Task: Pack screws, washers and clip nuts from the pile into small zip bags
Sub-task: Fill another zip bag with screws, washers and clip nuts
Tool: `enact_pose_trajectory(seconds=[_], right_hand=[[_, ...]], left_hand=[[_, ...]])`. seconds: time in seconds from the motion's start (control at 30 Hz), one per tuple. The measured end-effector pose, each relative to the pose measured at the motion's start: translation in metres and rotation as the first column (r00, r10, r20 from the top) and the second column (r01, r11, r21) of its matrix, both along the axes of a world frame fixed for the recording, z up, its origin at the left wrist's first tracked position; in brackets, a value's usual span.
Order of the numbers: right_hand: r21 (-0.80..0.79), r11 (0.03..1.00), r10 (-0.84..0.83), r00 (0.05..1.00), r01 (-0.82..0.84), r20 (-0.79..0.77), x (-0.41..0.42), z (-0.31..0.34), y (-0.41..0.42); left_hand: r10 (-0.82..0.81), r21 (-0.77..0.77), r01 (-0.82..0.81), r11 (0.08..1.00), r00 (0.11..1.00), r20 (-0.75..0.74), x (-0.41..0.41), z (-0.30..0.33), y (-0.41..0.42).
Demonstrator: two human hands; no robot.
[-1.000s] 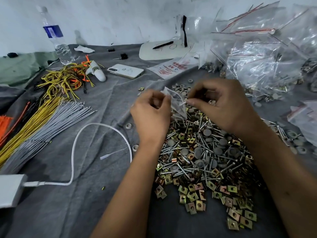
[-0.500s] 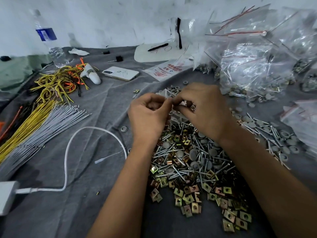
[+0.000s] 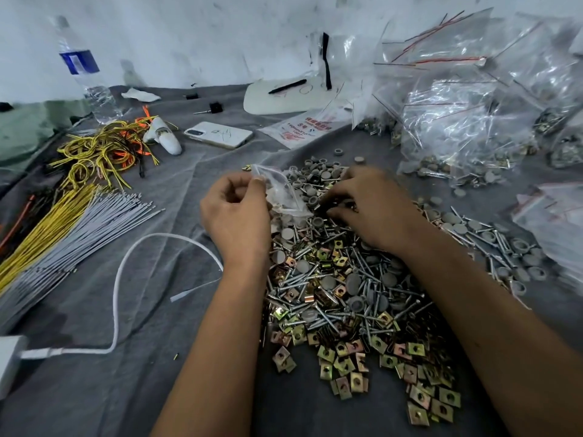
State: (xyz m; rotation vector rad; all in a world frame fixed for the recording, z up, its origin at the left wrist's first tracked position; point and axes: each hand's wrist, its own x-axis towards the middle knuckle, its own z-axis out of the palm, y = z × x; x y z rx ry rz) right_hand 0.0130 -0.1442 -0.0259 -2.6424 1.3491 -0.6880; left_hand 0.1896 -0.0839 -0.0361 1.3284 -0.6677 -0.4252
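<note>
Zip bag, one small clear crinkled plastic pouch, hangs pinched in our left hand; our right hand's curled fingertips dig among countless screws, grey washers and brass-coloured clip nuts in the pile, grip unclear.

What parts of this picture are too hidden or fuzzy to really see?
All in the head view:
- What the right hand picks up: its curled fingers cover it.
- What is inside the small zip bag held by the left hand: glare, too small.
- White charger: cut off by the left edge.
- Print on the bag pack: too small.
- Pile partly under both forearms.
</note>
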Motion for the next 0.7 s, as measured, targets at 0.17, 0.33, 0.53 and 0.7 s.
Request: enact_pose_trajectory(seconds=[0.17,0.33,0.53,0.7], right_hand=[[-0.052,0.998,-0.031,0.994,0.037,0.103,-0.004,-0.003,-0.003],[0.049,0.993,-0.12,0.925,0.11,0.361,-0.015,0.001,-0.005],[0.121,0.992,-0.088,0.839,0.027,0.536,-0.016,0.005,0.002],[0.218,0.975,-0.103,0.811,-0.031,0.575,-0.013,0.004,0.004]], left_hand=[[-0.025,0.004,0.025,1.0,0.999,0.027,-0.001,0.002,0.002],[-0.114,0.044,0.109,0.993,0.984,0.135,-0.019,0.002,0.004],[-0.139,0.084,0.122,0.989,0.963,0.233,-0.027,0.004,0.0],[-0.164,0.043,0.158,0.986,0.944,0.286,-0.032,0.002,0.004]])
